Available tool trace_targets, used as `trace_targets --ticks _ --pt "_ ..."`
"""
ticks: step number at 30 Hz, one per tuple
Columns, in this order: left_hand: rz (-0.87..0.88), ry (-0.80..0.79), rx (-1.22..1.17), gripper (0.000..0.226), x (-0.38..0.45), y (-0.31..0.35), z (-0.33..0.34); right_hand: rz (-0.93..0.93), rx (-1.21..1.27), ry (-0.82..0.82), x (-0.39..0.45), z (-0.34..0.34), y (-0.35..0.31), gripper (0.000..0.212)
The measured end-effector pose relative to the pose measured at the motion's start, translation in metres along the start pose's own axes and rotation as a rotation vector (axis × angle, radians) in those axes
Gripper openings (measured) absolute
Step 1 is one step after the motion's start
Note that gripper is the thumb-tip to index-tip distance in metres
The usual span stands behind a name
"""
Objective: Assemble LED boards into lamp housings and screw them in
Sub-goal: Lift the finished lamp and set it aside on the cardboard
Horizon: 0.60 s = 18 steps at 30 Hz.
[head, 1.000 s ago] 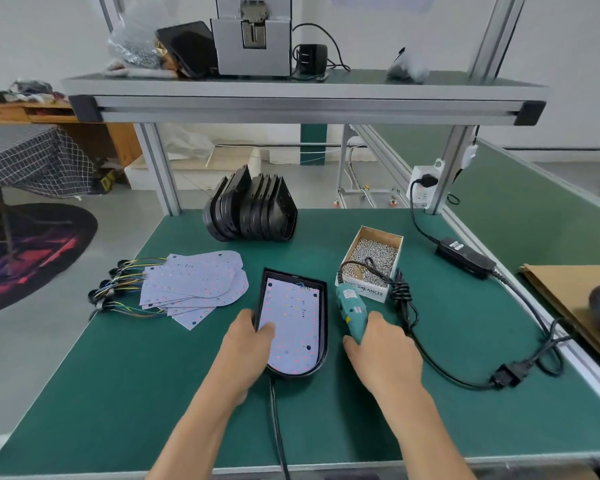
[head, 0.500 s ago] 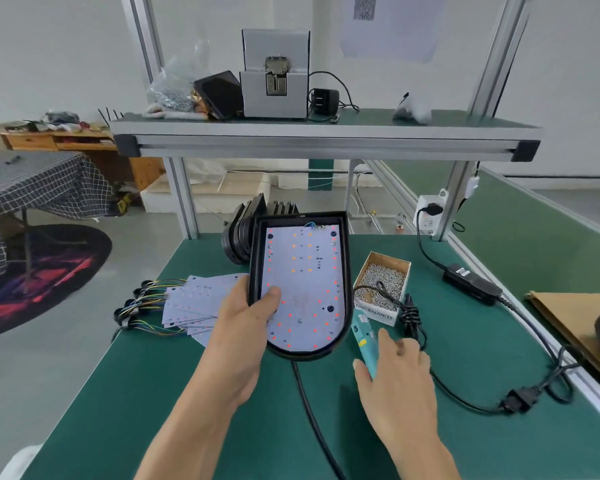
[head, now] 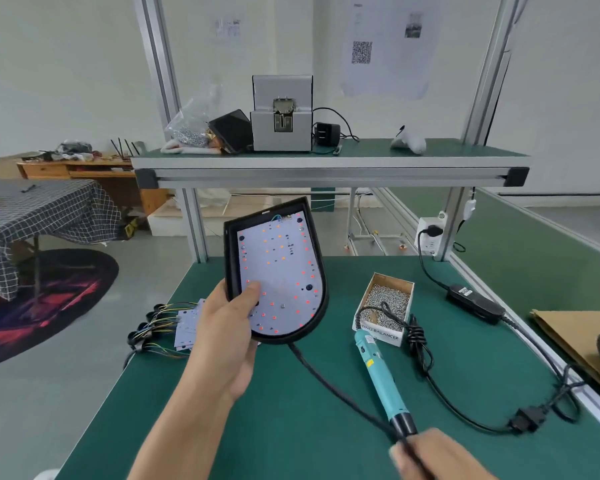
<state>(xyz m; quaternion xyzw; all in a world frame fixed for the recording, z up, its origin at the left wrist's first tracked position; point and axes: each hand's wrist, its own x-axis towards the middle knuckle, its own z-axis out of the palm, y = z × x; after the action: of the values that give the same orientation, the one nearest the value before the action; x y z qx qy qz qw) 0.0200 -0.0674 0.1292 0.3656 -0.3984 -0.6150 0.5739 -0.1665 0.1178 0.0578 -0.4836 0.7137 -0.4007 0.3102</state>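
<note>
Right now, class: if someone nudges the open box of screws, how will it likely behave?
The box is low, flat-bottomed cardboard, so it would probably slide on the mat rather than tip. Nearly full of screws, it is likely heavy for its size. Being open-topped, a sharp shove could spill some.

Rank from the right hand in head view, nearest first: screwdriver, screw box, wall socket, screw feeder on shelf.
From the right hand:
1. Screwdriver, rear end beside it.
2. Screw box, up the table.
3. Wall socket, on the right post.
4. Screw feeder, on the shelf.
</note>
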Motion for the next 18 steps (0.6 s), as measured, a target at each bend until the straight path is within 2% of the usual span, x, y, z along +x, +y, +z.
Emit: trace_targets --ticks 1,3,4,7,11,14,18 --pt "-0.010 -0.030 -0.005 0.026 -0.002 0.000 -0.001 -0.096 0.095 0.071 0.002 -0.004 -0.002 0.035" --pt "-0.033 -0.109 -0.028 0.026 -0.005 -0.003 -0.001 -0.139 0.268 0.389 0.014 -0.007 -0.002 0.027" --pt "-0.044 -0.150 -0.052 0.028 -0.007 -0.007 -0.001 -0.123 0.418 0.389 0.021 -0.009 -0.001 0.024" --pt "-0.115 -0.292 -0.091 0.040 -0.017 -0.021 0.004 -0.103 0.616 0.305 0.052 -0.014 -0.024 0.025" --pt "-0.191 -0.547 -0.044 0.029 -0.037 -0.046 0.016 -0.071 0.757 0.070 0.092 -0.009 -0.049 0.022" --pt "-0.190 -0.577 -0.015 0.027 -0.040 -0.058 0.024 -0.050 0.744 0.055 0.114 -0.013 -0.059 0.014" --pt "-0.247 -0.540 -0.064 0.033 -0.032 -0.062 0.023 -0.066 0.807 0.043 0.129 -0.022 -0.058 0.025"
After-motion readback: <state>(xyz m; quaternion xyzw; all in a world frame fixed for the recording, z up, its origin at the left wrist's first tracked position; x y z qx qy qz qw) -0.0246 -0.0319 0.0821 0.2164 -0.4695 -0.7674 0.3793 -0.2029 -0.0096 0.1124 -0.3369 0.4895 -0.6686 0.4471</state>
